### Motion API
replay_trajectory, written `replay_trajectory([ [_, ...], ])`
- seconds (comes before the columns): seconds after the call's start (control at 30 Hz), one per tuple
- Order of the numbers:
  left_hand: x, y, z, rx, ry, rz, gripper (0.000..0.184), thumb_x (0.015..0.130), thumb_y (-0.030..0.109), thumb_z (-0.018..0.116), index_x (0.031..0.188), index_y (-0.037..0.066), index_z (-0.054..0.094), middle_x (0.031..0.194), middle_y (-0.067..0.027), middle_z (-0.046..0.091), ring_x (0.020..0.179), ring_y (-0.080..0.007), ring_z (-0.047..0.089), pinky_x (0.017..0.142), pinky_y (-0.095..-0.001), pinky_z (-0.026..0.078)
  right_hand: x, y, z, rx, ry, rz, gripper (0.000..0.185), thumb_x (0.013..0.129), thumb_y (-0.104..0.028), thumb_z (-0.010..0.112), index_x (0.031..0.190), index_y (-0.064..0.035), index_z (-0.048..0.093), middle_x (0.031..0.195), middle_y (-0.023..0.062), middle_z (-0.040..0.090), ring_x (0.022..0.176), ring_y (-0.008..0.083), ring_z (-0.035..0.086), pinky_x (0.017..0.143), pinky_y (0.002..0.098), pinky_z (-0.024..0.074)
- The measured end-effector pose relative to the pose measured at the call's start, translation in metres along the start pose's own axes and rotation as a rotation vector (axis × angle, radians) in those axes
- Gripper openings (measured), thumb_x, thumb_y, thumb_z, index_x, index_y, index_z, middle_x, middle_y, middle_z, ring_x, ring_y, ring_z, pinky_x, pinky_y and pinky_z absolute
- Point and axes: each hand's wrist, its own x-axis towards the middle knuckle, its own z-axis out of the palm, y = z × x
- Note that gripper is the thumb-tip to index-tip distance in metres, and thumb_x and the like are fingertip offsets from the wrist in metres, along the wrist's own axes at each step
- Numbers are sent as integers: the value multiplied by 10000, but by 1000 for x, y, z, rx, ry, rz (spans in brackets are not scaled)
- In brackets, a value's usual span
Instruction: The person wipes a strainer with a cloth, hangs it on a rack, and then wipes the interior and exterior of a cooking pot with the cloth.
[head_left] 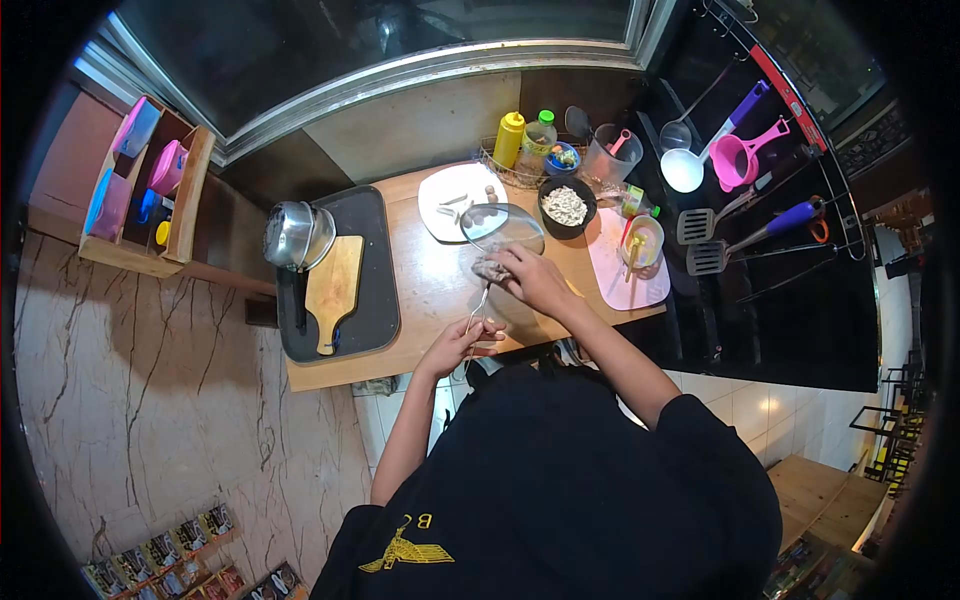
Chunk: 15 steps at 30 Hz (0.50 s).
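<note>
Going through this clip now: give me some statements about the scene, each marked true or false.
1. The left hand holds the thin handle of what looks like a strainer. True.
2. The right hand is empty. False: the right hand holds what looks like a bunched grey cloth.
3. The wooden board lies on the white plate. False: the wooden board lies on the dark tray.
4. The black bowl holds pale pieces. True.
5. The yellow bottle is lying on its side. False: the yellow bottle stands upright.
</note>
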Motion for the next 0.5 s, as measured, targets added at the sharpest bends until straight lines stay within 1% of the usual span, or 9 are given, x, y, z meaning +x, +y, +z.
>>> replay_trajectory([
  [0.1, -1, 1, 3, -13, 22, -1, 321, 995, 314, 415, 1058, 25, 540, 1280, -130, 540, 1105, -204, 586, 881, -335, 522, -2, 0, 1, -3, 16, 18, 409, 767, -86, 650, 1166, -150, 593, 1068, 115, 569, 956, 331, 588, 761, 407, 497],
  [0.17, 1, -2, -1, 0, -12, 13, 335, 997, 309, 412, 1107, 16, 532, 1269, -132, 546, 1115, -213, 580, 879, -338, 523, -7, -7, 1, 42, -50, -1, 387, 782, -88, 633, 1161, -153, 592, 1041, 113, 563, 934, 326, 593, 747, 404, 496],
  [0.2, 2, -2, 0, 0, -13, 12, 335, 997, 309, 412, 1107, 16, 532, 1269, -132, 546, 1115, -213, 580, 879, -338, 523, -9, -8, 4, 42, -50, 0, 387, 782, -88, 633, 1161, -153, 592, 1041, 113, 563, 934, 326, 593, 747, 404, 496],
  [0.27, 2, -1, 2, 11, 39, -15, 349, 997, 304, 417, 1154, 10, 523, 1267, -140, 544, 1125, -222, 573, 877, -342, 523, -14, -11, 11, 160, -117, -116, 365, 793, -97, 620, 1152, -153, 593, 1034, 102, 560, 902, 319, 599, 729, 400, 495],
  [0.3, 2, -3, 1, 11, 40, -16, 349, 997, 304, 417, 1154, 10, 523, 1267, -140, 544, 1125, -222, 573, 877, -342, 523, -16, -17, 9, 160, -117, -116, 365, 793, -97, 620, 1152, -153, 593, 1034, 102, 560, 902, 319, 599, 729, 400, 495],
  [0.37, 2, -6, -2, 67, 31, 1, 360, 995, 299, 424, 1181, 5, 515, 1264, -143, 544, 1127, -230, 570, 879, -349, 523, -18, -27, 3, 150, -253, -94, 360, 794, -107, 622, 1150, -150, 589, 1042, 87, 558, 877, 313, 604, 714, 401, 494],
  [0.43, 1, -4, 1, 46, 35, -2, 353, 994, 293, 431, 1173, 3, 521, 1262, -141, 544, 1126, -226, 570, 879, -349, 524, -18, -20, 5, 138, -243, -117, 380, 787, -100, 626, 1160, -157, 585, 1052, 79, 554, 875, 310, 606, 709, 399, 497],
  [0.5, 0, -1, 2, 25, 42, -5, 346, 992, 287, 439, 1166, 1, 527, 1261, -140, 544, 1125, -222, 570, 878, -348, 525, -14, -11, 5, 107, -172, -119, 404, 781, -91, 633, 1174, -166, 582, 1050, 77, 552, 882, 308, 607, 713, 396, 500],
])
